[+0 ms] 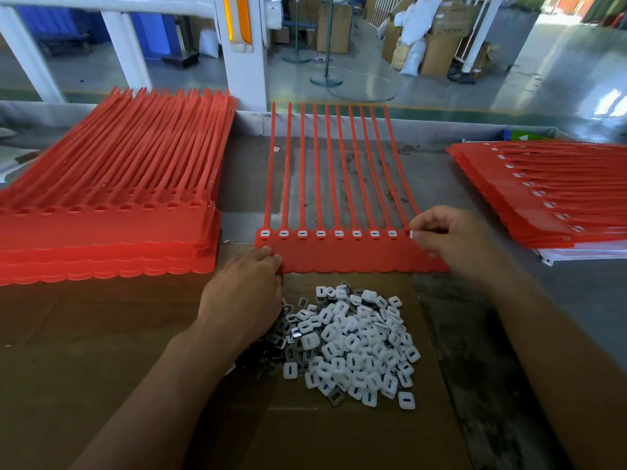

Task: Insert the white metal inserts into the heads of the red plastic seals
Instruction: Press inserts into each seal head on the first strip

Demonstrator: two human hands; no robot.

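White metal inserts, small square slotted pieces, lie heaped on brown cardboard just nearer than the flat strip of joined red plastic seals. The left hand lays bent fingers on the strip's near-left corner; whether it pinches or only presses, I cannot tell. The right hand pinches one insert at the strip's right end, just past eight filled heads. The last head is hidden under it.

That insert could enter tilted and jam if pushed off-square. Several in the heap show a dark face, so a flipped one is a risk. The hidden head could be skipped. Should the left hand lift, the strip may slide. A forearm drawn back low would scatter the heap.

Left of the strip a tall stack of unfilled red seal sheets sits just beside it. Right of it a lower stack of filled sheets lies apart, with bare grey counter between. The strip's tails reach the counter's raised far rim, so there is no room beyond.
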